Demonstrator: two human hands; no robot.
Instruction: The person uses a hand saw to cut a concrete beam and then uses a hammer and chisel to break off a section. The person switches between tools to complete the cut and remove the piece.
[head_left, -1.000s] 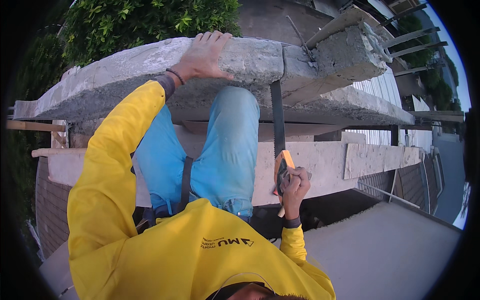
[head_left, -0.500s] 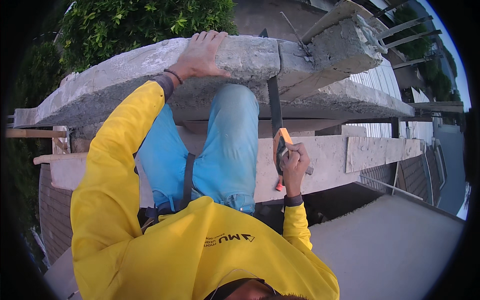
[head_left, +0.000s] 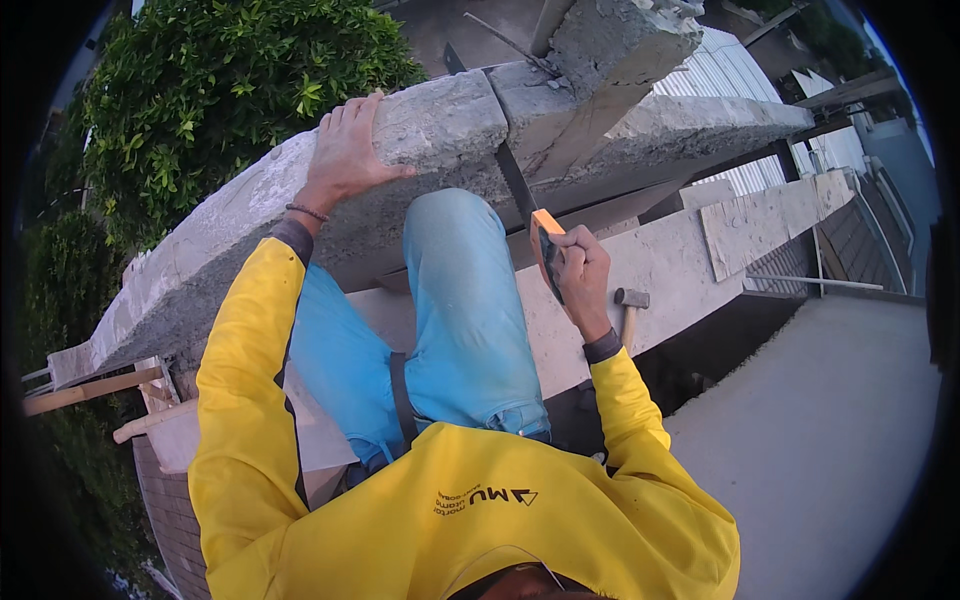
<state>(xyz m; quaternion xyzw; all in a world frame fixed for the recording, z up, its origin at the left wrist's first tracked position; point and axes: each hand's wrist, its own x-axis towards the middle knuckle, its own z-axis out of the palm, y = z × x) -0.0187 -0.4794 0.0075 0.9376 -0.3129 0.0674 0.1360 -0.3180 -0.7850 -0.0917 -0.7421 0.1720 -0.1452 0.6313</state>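
Observation:
My left hand (head_left: 350, 150) lies flat with fingers stretched over the top of a rough grey concrete slab edge (head_left: 440, 115), holding nothing. In my closed right hand (head_left: 580, 275) is the orange and black handle of a handsaw (head_left: 515, 182). Its dark blade runs through a narrow slot in the slab, right of my left hand, and the tip pokes out on the far side. My right fingers and the handle hide parts of each other. My knee, in blue trousers, rises between the two hands, close under the slab.
A hammer (head_left: 632, 305) lies on the pale ledge (head_left: 680, 250) beside my right hand. A rough concrete stub (head_left: 620, 45) joins the slab right of the slot, near a thin rod (head_left: 510, 42). Leafy bushes (head_left: 240, 100) stand beyond. A dark gap (head_left: 720, 345) borders the ledge.
The handsaw has been pushed forward: its handle is nearer the slab and more blade sticks out beyond. My left hand stays on the slab. The whole view has tilted, and the hammer shows more.

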